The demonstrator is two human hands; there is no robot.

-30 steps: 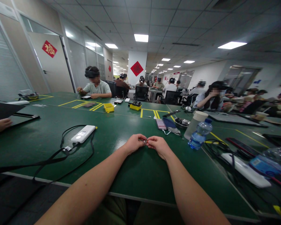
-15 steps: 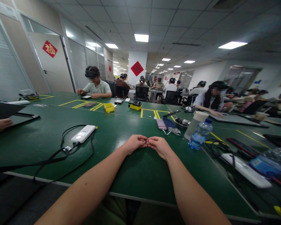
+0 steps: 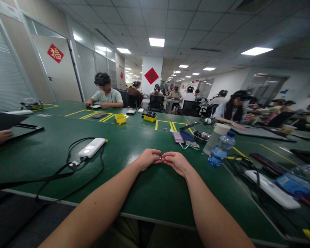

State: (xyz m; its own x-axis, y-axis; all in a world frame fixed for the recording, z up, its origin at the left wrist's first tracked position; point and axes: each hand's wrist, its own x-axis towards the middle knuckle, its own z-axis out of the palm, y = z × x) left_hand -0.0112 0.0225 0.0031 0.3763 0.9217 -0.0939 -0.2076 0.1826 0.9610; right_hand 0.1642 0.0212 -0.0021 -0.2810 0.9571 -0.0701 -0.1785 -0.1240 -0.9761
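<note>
Close together over the green table (image 3: 155, 193), both of my hands pinch at tiny parts. Between thumb and fingers of my left hand (image 3: 148, 159) is a small shiny metallic piece (image 3: 160, 157), too small to name. My right hand (image 3: 177, 162) is closed on a small orange-red piece (image 3: 163, 157), mostly covered by the fingertips. The two pieces are next to each other; whether they touch or are joined I cannot tell.
Left lies a white power bank (image 3: 92, 147) with black cables. To the right stand a white bottle (image 3: 214, 139) and a water bottle (image 3: 221, 148), near a metal bowl (image 3: 201, 135). Yellow trays (image 3: 120, 119) sit farther back. Other people work around the table.
My hands stay almost in place. The fingertips have shifted slightly, and more of the orange-red piece shows at the right fingertips. A person across the table has moved a hand a little.
</note>
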